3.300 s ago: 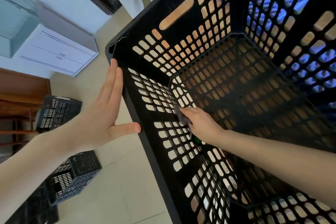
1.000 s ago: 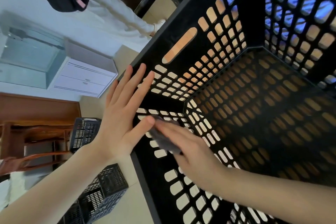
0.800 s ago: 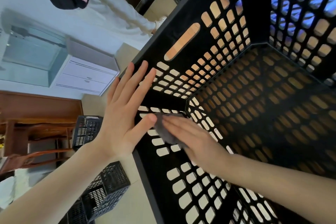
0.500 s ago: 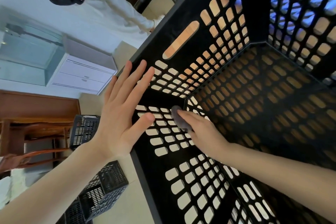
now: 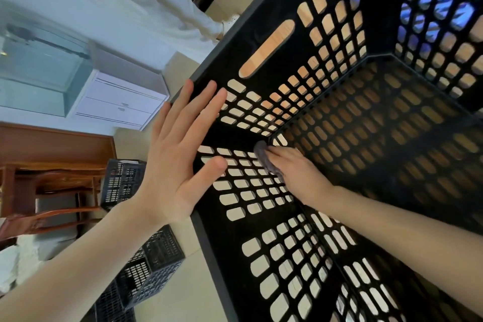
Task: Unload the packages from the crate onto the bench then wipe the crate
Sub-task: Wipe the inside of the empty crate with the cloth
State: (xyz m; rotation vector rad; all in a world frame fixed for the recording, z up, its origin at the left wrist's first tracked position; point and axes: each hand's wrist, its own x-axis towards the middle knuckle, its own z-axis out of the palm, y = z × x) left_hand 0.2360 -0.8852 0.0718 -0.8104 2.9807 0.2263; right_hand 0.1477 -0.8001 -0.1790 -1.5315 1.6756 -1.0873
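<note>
Head view: black slotted crate (image 5: 337, 117) fills centre and right of the frame, its open mouth facing the camera, nothing inside but a hand and a cloth. Left hand (image 5: 180, 162) at centre-left, spread flat, fingers on the crate's rim corner, thumb lying over the slotted side wall. Right hand (image 5: 295, 172) reaches deep inside, fingers closed on a small grey cloth (image 5: 266, 159) pressed to the inner corner where walls meet the base. Lower left: smaller black crates (image 5: 146, 264) on the tiled floor. Upper left: white drawer cabinet (image 5: 122, 102); wooden furniture (image 5: 52, 154) at the left edge
</note>
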